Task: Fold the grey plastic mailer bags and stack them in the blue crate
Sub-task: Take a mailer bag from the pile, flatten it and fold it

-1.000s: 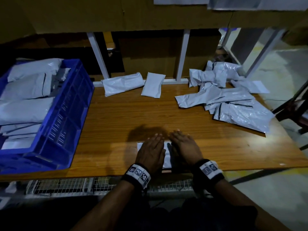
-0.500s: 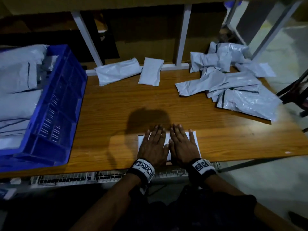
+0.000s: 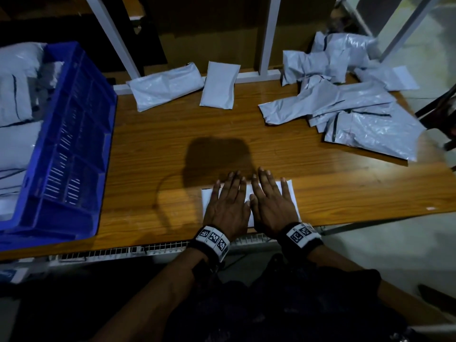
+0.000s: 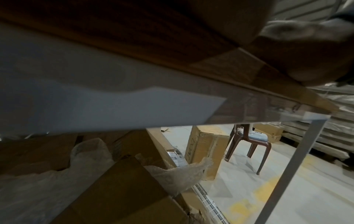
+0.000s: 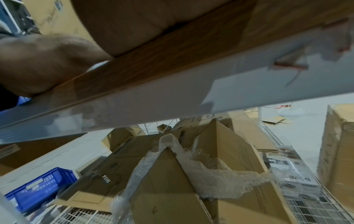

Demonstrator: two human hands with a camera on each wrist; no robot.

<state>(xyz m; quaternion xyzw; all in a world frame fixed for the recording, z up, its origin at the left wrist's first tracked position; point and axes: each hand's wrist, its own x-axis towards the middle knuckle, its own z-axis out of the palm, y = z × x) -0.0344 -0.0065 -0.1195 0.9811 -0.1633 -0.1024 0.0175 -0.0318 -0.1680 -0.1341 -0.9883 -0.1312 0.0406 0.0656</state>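
Note:
A folded grey mailer [image 3: 291, 193] lies at the near edge of the wooden table [image 3: 153, 154]. My left hand [image 3: 228, 201] and right hand [image 3: 270, 201] lie flat on it side by side, fingers straight, pressing it down. The blue crate [image 3: 69, 149] stands at the left with several folded mailers [image 3: 17, 146] inside. Two folded mailers [image 3: 167, 86] [image 3: 219, 88] rest at the table's back. A loose heap of unfolded mailers [image 3: 357, 112] covers the right rear. The wrist views look under the table edge; only the heel of my left hand [image 4: 306, 60] and of my right hand [image 5: 47, 60] shows.
White metal frame posts [image 3: 267, 38] rise behind the table. A brown chair [image 3: 441, 112] stands at the right. Cardboard boxes [image 5: 191, 174] with bubble wrap and another blue crate [image 5: 38, 192] sit on the floor under the table.
Both hands have slid apart and flattened, fingers spreading over the folded mailer. The head view has tilted down and closer to the table.

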